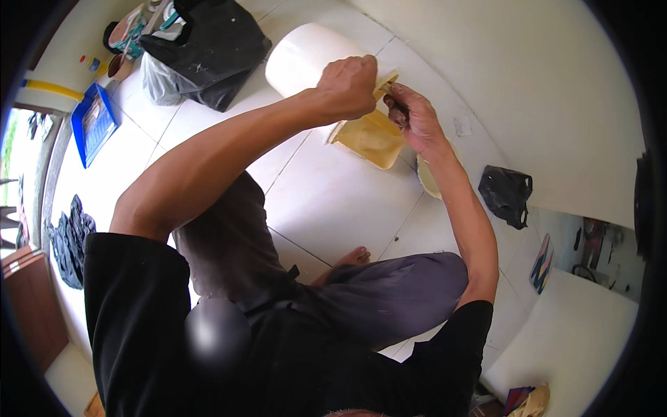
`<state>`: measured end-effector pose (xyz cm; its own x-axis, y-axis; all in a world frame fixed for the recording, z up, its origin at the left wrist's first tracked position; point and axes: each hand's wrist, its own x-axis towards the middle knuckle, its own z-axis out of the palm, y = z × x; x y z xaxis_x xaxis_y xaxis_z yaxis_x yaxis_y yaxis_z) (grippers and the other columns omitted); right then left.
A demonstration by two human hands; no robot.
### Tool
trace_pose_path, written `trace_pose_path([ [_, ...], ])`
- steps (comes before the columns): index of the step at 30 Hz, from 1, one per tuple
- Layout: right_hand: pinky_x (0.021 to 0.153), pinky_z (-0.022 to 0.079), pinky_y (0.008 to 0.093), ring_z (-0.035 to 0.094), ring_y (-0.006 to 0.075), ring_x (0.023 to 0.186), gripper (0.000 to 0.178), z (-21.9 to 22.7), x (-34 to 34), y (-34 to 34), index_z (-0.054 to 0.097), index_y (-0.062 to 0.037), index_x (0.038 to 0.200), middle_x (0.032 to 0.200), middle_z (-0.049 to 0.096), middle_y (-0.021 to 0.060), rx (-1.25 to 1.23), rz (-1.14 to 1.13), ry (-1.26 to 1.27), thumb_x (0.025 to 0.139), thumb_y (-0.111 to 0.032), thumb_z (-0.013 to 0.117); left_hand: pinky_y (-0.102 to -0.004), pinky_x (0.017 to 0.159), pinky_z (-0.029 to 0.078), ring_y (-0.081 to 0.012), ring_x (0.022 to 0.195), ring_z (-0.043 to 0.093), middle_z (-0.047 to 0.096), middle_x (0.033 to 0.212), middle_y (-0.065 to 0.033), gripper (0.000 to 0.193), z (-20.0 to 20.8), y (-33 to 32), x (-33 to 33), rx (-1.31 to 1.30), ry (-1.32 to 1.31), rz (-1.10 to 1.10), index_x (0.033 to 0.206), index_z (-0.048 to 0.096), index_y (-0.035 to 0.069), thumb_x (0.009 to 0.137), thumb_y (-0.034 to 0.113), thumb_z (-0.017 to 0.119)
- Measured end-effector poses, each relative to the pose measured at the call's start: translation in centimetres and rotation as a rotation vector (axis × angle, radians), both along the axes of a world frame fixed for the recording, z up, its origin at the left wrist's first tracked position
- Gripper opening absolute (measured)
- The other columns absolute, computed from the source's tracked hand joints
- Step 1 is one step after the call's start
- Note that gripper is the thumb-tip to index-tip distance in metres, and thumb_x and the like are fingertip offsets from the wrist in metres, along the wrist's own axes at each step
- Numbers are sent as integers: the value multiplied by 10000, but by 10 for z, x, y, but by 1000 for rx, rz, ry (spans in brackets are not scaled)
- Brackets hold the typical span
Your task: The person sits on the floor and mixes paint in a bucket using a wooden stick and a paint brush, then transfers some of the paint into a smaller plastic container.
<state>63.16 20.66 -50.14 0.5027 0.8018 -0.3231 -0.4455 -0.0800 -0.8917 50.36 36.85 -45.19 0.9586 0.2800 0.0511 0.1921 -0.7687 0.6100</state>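
A white bucket [300,59] lies tipped over on the tiled floor, its mouth turned toward me and its inside [372,142] coated yellowish. My left hand [349,87] is closed in a fist at the bucket's upper rim; what it grips is hidden behind the knuckles. Close beside it, my right hand [415,118] has its fingers curled, with dark smears on them, at the edge of the mouth. Between the hands shows a small pale yellow piece of rim or tool, too small to name. A round pale yellow lid-like thing [429,177] lies partly behind my right wrist.
Black plastic bags lie at the back left [219,52], at the right by the wall [506,194] and at the far left [71,240]. A blue dustpan [95,124] with a yellow handle stands near a paint tub [128,35]. My bent legs frame the floor before me.
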Motion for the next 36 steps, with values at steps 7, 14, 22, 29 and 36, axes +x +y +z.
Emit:
trace_pose_path([
  [7, 525, 342, 215, 440, 59, 576, 212, -1, -2, -3, 682, -23, 1040, 801, 611, 12, -12, -38, 25, 1020, -213, 591, -500, 816, 494, -444, 944, 652, 671, 929, -258, 339, -7, -2, 5, -1, 27, -12, 967, 552, -23, 799, 152, 788],
  [14, 543, 353, 256, 458, 90, 600, 197, -12, -3, 3, 652, -32, 895, 755, 593, 22, 71, -21, 77, 998, -197, 619, -505, 834, 509, -414, 981, 660, 687, 960, -217, 334, 1, -7, 5, 127, 133, 52, 979, 561, 1, 779, 164, 773],
  [22, 537, 351, 254, 425, 81, 581, 210, -8, -2, -11, 668, -23, 880, 743, 589, 9, 147, 13, 93, 982, -206, 659, -467, 793, 508, -411, 900, 672, 691, 908, -215, 347, 8, -22, 3, 164, 64, 21, 968, 590, -9, 779, 169, 821],
  [29, 529, 325, 259, 396, 73, 576, 195, -5, -3, -13, 678, -56, 847, 712, 554, -19, 149, -6, 44, 974, -204, 677, -457, 782, 511, -402, 859, 674, 679, 872, -200, 351, 8, -18, 2, 176, 29, -14, 964, 591, -12, 773, 166, 826],
  [36, 528, 333, 267, 401, 80, 566, 210, 6, -7, -14, 673, -37, 844, 725, 573, 7, 121, -26, 47, 958, -212, 699, -432, 763, 510, -350, 801, 666, 664, 826, -165, 347, 8, -16, 2, 133, 40, -8, 952, 595, -12, 767, 154, 837],
])
